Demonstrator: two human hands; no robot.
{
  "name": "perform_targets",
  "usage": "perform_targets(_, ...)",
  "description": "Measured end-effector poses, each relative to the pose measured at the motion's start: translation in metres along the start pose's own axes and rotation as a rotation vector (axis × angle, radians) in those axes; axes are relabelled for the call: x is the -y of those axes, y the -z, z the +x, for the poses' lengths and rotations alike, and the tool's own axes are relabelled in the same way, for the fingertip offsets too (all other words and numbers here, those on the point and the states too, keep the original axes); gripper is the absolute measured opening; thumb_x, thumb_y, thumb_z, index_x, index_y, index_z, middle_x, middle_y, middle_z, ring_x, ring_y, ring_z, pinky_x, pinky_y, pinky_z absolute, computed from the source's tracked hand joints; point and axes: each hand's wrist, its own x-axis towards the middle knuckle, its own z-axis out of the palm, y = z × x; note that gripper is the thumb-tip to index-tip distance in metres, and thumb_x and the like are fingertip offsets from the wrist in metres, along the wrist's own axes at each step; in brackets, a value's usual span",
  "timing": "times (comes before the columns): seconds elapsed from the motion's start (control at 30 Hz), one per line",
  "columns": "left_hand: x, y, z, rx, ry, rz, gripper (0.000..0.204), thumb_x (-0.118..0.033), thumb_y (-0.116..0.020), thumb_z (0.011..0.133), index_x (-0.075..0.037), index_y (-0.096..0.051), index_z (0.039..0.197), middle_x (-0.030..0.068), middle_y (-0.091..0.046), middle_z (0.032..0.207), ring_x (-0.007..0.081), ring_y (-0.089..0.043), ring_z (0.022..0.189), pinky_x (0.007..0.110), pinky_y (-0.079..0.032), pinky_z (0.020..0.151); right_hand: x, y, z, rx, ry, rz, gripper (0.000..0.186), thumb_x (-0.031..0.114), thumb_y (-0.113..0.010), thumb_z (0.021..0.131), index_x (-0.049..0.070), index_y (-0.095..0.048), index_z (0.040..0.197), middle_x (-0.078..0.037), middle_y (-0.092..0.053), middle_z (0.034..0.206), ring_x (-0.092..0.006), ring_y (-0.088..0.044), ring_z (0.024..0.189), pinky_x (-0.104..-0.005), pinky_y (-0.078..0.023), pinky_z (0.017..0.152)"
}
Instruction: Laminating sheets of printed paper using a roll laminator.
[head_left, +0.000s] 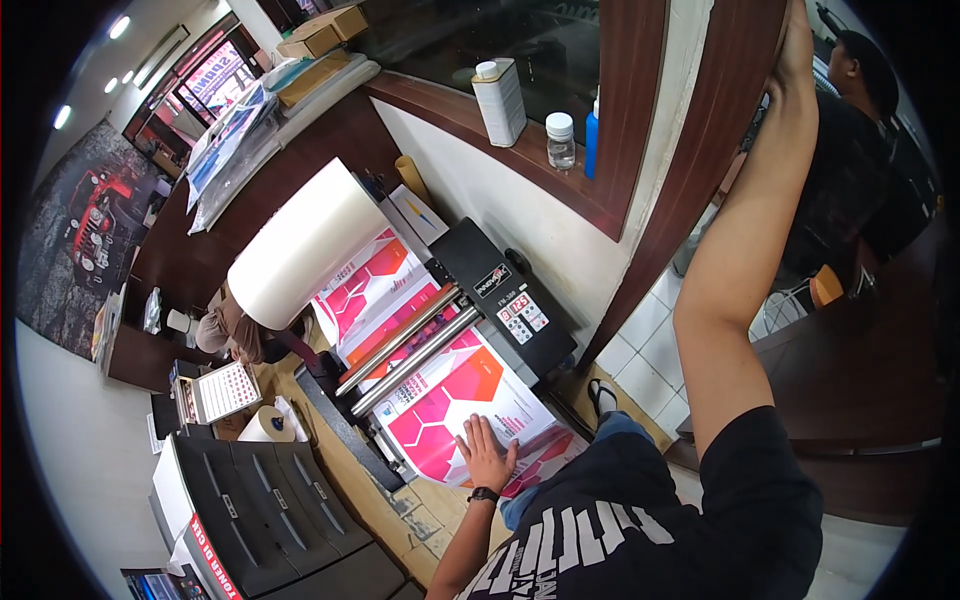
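My left hand (487, 455) lies flat with fingers spread on a glossy printed sheet (415, 428) in pink, orange and white hexagons. The sheet comes out from under the metal rollers (418, 360) of a roll laminator and hangs over its near side. On the laminator's right end sits a black control housing (505, 300) with buttons. A big white film roll (300, 245) is mounted behind the rollers, above more of the print. My right arm reaches up to the far right, where my right hand (794, 55) rests against a dark wooden door frame (690, 150); its fingers are cut off or hidden.
A white bottle (499, 103), a clear jar (561, 142) and a blue bottle (592, 140) stand on the window ledge. A large dark printer (265, 500) occupies the lower left. One person (245, 325) bends beyond the laminator; another person (850, 150) is behind my right arm.
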Motion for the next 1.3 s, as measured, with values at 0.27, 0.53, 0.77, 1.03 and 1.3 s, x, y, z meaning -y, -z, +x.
perform_targets(0.27,-0.003,0.007,0.004,-0.018,0.018,-0.026,0.091,-0.051,-0.064,0.091,0.004,-0.032,0.155,0.0232,-0.031,0.164,0.0376,-0.019,0.156,0.059,-0.007,0.125,-0.002,0.01,0.003,-0.074,0.025,-0.025,0.088,0.07,-0.037,0.1,-0.001,-0.037,0.152,-0.017,-0.038,0.154,-0.0289,-0.035,0.14,-0.0359,-0.029,0.117)
perform_targets(0.53,-0.002,0.007,0.01,-0.05,0.021,-0.043,0.087,-0.05,-0.063,0.091,0.002,-0.034,0.155,0.0213,-0.033,0.163,0.0358,-0.022,0.156,0.058,-0.008,0.125,0.002,0.007,-0.005,-0.128,0.043,-0.024,0.086,0.069,-0.039,0.1,-0.001,-0.039,0.15,-0.017,-0.04,0.151,-0.0288,-0.037,0.137,-0.036,-0.03,0.115)
perform_targets(0.77,0.001,0.008,0.014,-0.05,0.018,-0.03,0.086,-0.05,-0.062,0.092,0.002,-0.035,0.155,0.0212,-0.033,0.163,0.0356,-0.023,0.155,0.057,-0.008,0.125,0.003,0.002,-0.01,-0.186,0.072,-0.053,0.085,0.068,-0.04,0.1,-0.002,-0.041,0.148,-0.018,-0.042,0.148,-0.0288,-0.039,0.134,-0.0361,-0.032,0.114)
perform_targets(1.03,-0.002,0.012,0.019,-0.038,0.031,-0.023,0.086,-0.051,-0.06,0.094,0.003,-0.034,0.155,0.0213,-0.033,0.163,0.0357,-0.023,0.155,0.057,-0.009,0.126,0.002,0.002,-0.013,-0.262,0.093,-0.101,0.083,0.067,-0.041,0.1,-0.002,-0.042,0.146,-0.018,-0.044,0.145,-0.0287,-0.041,0.131,-0.0362,-0.034,0.112)
perform_targets(1.3,0.001,0.017,0.027,-0.039,0.024,-0.014,0.086,-0.05,-0.061,0.093,0.003,-0.035,0.155,0.0227,-0.034,0.163,0.0363,-0.023,0.155,0.056,-0.009,0.126,-0.016,0.025,0.005,-0.321,0.101,-0.174,0.081,0.066,-0.043,0.099,-0.002,-0.044,0.143,-0.018,-0.046,0.142,-0.0286,-0.044,0.128,-0.0363,-0.036,0.11)
